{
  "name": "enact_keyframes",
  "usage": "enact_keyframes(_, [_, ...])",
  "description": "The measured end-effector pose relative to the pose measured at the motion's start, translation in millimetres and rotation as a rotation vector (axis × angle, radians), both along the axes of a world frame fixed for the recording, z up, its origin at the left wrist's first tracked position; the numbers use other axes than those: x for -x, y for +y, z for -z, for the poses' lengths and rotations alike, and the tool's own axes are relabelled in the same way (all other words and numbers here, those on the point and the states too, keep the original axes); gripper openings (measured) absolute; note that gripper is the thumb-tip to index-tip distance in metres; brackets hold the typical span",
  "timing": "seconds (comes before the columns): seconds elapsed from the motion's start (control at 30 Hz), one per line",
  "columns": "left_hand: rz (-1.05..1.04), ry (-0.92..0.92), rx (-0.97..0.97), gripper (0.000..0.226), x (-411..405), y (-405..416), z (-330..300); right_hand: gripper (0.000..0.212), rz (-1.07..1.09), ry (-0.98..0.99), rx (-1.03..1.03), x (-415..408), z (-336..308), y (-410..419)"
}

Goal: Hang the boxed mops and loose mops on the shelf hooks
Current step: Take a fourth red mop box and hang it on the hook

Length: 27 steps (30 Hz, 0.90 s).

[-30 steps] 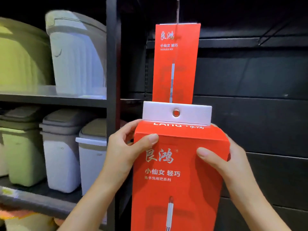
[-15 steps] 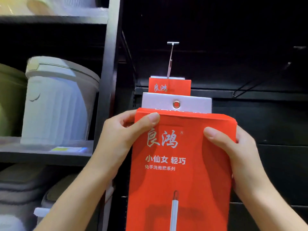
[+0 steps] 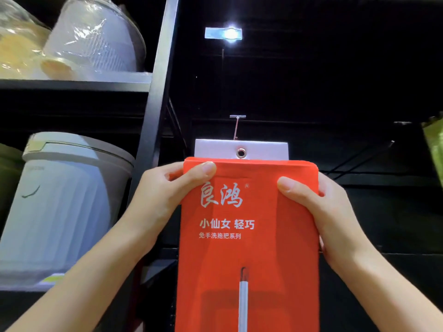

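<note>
I hold a tall red mop box (image 3: 249, 248) upright in front of the dark shelf back. My left hand (image 3: 163, 195) grips its upper left edge, thumb on the front. My right hand (image 3: 318, 212) grips the upper right edge the same way. A white tab (image 3: 263, 148) with a metal eyelet (image 3: 241, 153) sticks up from the box top. A thin metal shelf hook (image 3: 236, 128) points out just above the tab, its tip a little above and left of the eyelet. The red box that hung behind is hidden.
A black shelf upright (image 3: 155, 97) stands just left of the box. White ribbed bins (image 3: 62, 207) fill the left shelves, with wrapped bins (image 3: 96, 41) above. Another hook (image 3: 374, 152) juts from the dark panel at right. A price tag holder (image 3: 223, 33) shines overhead.
I have raised the box, and my view has tilted up. The tab with its eyelet now sits just under the hook, and the hanging box behind is covered.
</note>
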<state>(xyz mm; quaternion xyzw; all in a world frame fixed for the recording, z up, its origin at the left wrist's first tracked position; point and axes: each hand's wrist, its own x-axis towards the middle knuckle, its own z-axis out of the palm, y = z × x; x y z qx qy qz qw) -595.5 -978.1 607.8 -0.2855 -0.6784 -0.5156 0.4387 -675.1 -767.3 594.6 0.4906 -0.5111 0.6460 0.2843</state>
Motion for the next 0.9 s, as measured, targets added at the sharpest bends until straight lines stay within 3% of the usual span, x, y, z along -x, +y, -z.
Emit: enact_keyframes(0.9, [0.059,0.056,-0.065,0.040,66.9,-9.8,-68.8,0.049,-0.027,0.019,0.012,71.9,-75.2,-18.2])
